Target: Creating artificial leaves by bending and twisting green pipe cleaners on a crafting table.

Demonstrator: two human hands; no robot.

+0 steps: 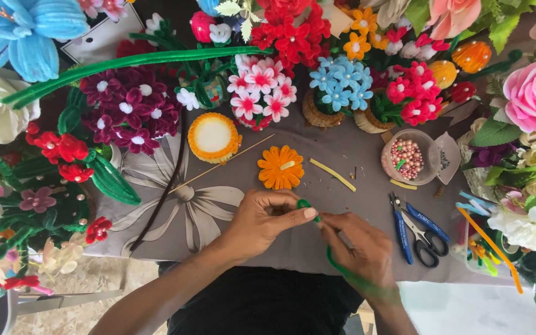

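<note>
Many finished flowers [128, 108] crowd the upper left and top of the frame; one orange bloom [280, 167] lies done at centre. Below it, the left hand [262, 220] pinches a green stem [336, 263], barely coiled, and the right hand [361, 251] grips its tail. Pliers [401, 232] rest right.

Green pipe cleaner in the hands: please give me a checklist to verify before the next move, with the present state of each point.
1. Left hand pinches the coiled end of the green pipe cleaner: ok.
2. Right hand grips the green stem lower down: ok, though blurred.
3. Orange flower lies apart from both hands, just beyond them: ok.
4. Scissors and blue pliers lie beside the right hand, untouched: ok.
5. Bead bowl stands upright, beads inside: ok.
6. How tightly the coil is wound: cannot tell.
</note>
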